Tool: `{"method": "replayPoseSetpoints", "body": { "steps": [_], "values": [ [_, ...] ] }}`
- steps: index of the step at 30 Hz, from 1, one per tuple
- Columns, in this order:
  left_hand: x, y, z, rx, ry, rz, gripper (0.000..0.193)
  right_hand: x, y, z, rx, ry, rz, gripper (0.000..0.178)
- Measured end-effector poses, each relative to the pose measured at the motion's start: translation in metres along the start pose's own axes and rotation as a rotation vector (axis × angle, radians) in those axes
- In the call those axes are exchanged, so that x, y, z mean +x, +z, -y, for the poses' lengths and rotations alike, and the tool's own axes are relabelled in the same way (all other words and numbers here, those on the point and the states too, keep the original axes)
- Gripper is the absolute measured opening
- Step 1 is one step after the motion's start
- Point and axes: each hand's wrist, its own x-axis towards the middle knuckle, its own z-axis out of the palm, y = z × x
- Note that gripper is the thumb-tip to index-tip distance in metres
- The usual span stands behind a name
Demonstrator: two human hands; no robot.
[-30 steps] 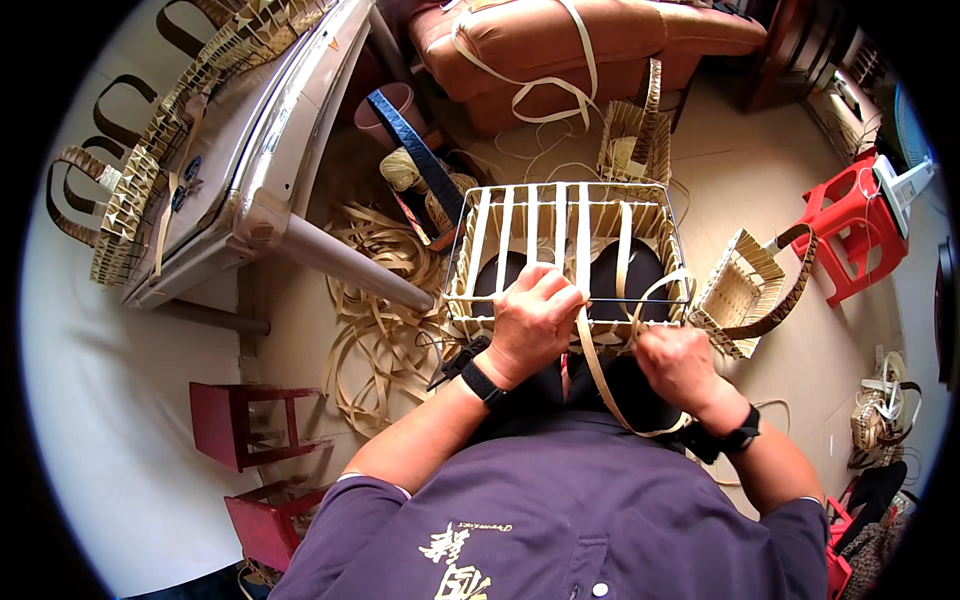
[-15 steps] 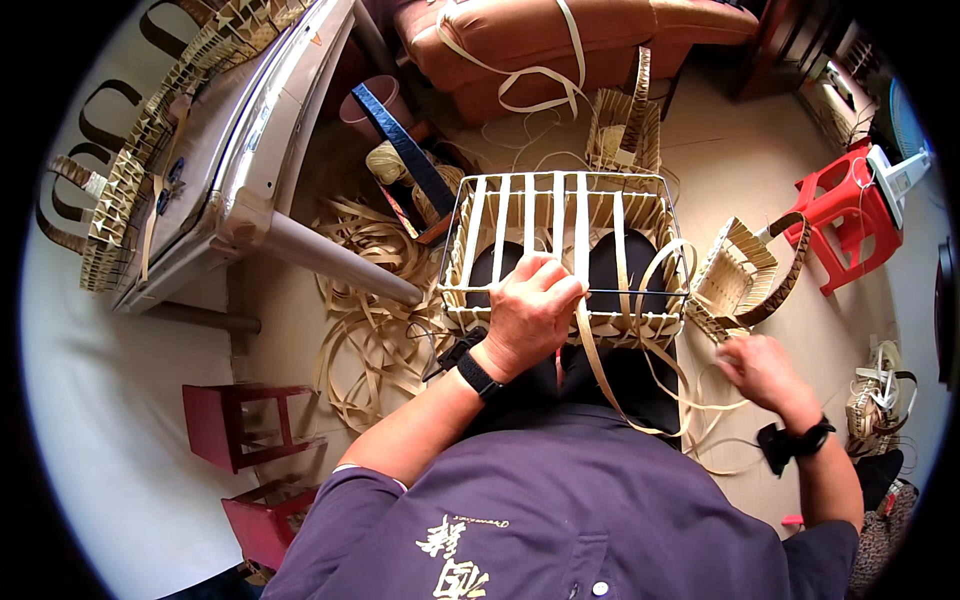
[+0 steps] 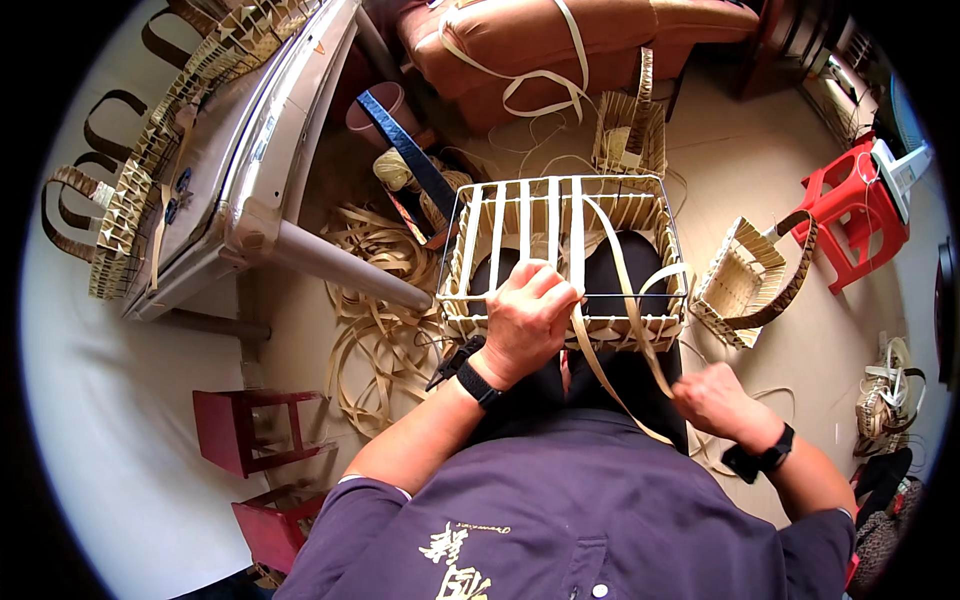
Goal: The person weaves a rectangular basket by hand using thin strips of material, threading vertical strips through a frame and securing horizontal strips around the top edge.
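On my lap rests a rectangular basket point(image 3: 628, 333) with a dark wire rim and a woven pale body. Several flat pale strips point(image 3: 526, 220) stretch across its opening. My left hand point(image 3: 530, 310) is closed at the near rim, pinching a strip point(image 3: 605, 378) whose tail hangs toward my shirt. Off the basket's near right corner, my right hand point(image 3: 718, 402) is closed on another strip point(image 3: 650, 352), which runs loosely from the far rim over the near one. The fingertips of both hands are partly hidden.
Loose strips point(image 3: 375, 340) lie heaped on the floor at left, beside a table point(image 3: 255, 215). Smaller handled baskets stand at right point(image 3: 745, 280) and ahead point(image 3: 640, 130). A red stool point(image 3: 855, 225) is far right; dark red stools point(image 3: 235, 430) are lower left.
My right hand has moved left and slightly nearer to me, drawing a strip with it. That strip now slants across the opening's right side. My left hand stays at the near rim.
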Motion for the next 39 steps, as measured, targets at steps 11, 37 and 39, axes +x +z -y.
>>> {"method": "replayPoseSetpoints", "body": {
  "steps": [11,37,39],
  "values": [
    [0.005,0.0,-0.009,-0.038,-0.035,0.013,0.011,-0.096,-0.024,-0.07,-0.357,0.621,0.57,0.013],
    [0.007,0.005,-0.009,-0.059,-0.005,0.007,0.012,-0.214,0.052,-0.111,-0.265,0.641,0.953,0.014],
    [0.008,0.002,-0.008,-0.041,0.001,0.005,0.013,-0.088,-0.032,-0.063,-0.223,0.492,0.437,0.015]
  ]
}}
